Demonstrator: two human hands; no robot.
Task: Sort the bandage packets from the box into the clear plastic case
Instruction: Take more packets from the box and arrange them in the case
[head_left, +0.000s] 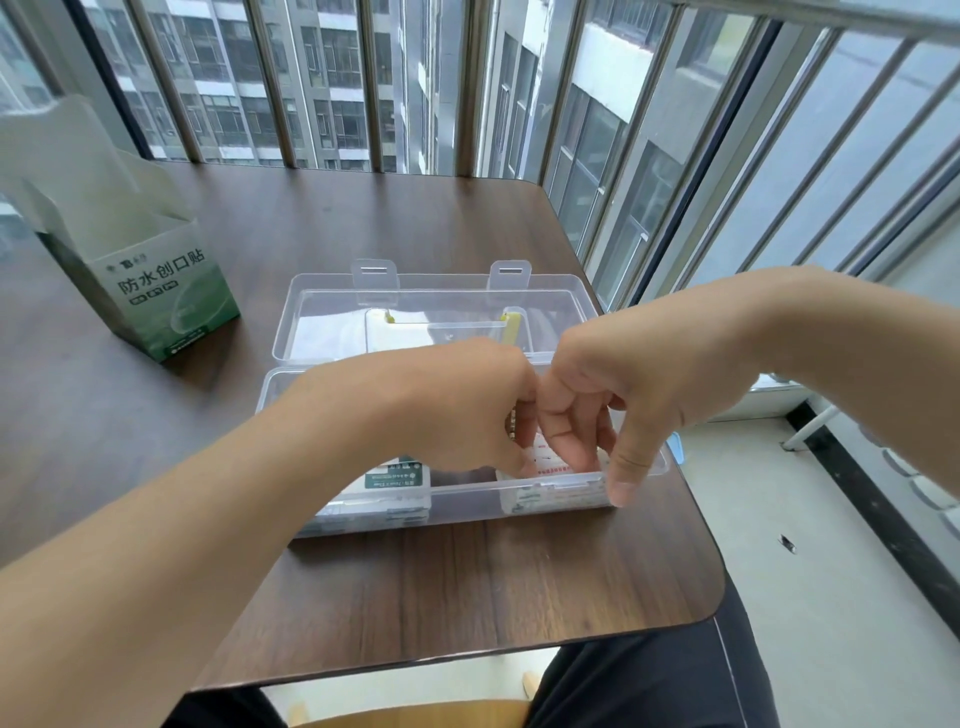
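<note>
The clear plastic case (467, 501) lies open on the table, its lid (322, 301) folded back. Both my hands reach down into its base. My left hand (467, 405) curls its fingers round a small bundle of bandage packets (512, 422) seen edge-on. My right hand (613, 400) pinches white packets with red print (545, 460), its thumb down at the case's front wall. A stack of green-and-white packets (397, 480) lies in the left half and a white stack (550, 496) in the right half. The green bandage box (166, 296) stands open at the far left.
The dark wooden table (467, 587) ends in a rounded corner at the right, with the floor below. A railing and windows stand just behind its far edge. My lap and a wooden seat show at the bottom.
</note>
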